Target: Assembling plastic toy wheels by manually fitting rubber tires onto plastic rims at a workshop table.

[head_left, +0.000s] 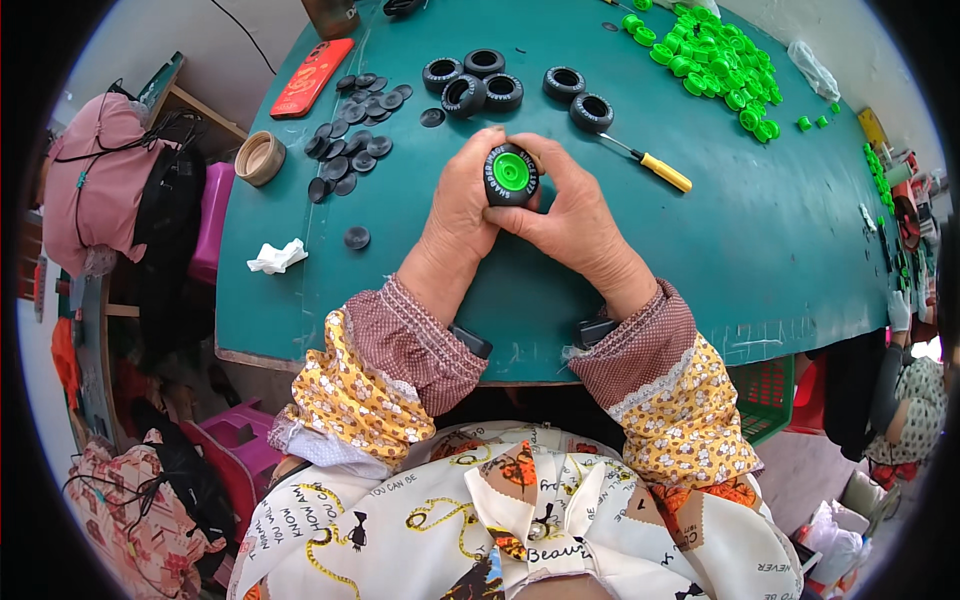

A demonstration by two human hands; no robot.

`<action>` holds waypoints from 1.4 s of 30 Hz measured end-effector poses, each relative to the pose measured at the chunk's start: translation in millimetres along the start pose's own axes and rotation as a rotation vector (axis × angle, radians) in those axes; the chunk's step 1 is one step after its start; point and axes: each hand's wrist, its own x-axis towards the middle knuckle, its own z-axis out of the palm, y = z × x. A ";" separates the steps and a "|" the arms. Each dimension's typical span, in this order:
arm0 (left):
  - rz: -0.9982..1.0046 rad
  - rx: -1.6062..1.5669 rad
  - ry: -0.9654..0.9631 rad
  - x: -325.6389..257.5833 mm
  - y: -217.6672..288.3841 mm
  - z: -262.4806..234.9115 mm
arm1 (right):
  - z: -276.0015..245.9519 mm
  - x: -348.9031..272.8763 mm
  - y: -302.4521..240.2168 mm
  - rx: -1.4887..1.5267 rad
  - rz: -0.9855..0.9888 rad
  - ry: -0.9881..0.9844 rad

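Between my two hands, above the green tabletop, is a small black toy wheel (511,175) with a bright green hub in its centre and pale lettering round the tyre. My left hand (464,187) is closed against its left side. From the right, my right hand (572,205) grips it, the thumb pressed along the lower edge. Just beyond my hands lie several loose black tyres (485,82), their middles hollow. A screwdriver (655,168) with a yellow handle rests to the right, its tip by the nearest tyre. Black round discs (350,130) are scattered to the left.
Many green hubs (715,65) are heaped at the far right of the table (700,270). A red phone (312,77), a brown tape roll (260,158) and a crumpled white tissue (277,257) lie at the left. A green crate (765,398) stands below the table's right edge.
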 end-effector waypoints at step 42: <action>0.138 0.423 -0.110 -1.6 12.6 -14.1 | -65.8 -2.6 53.8 -0.927 0.226 0.051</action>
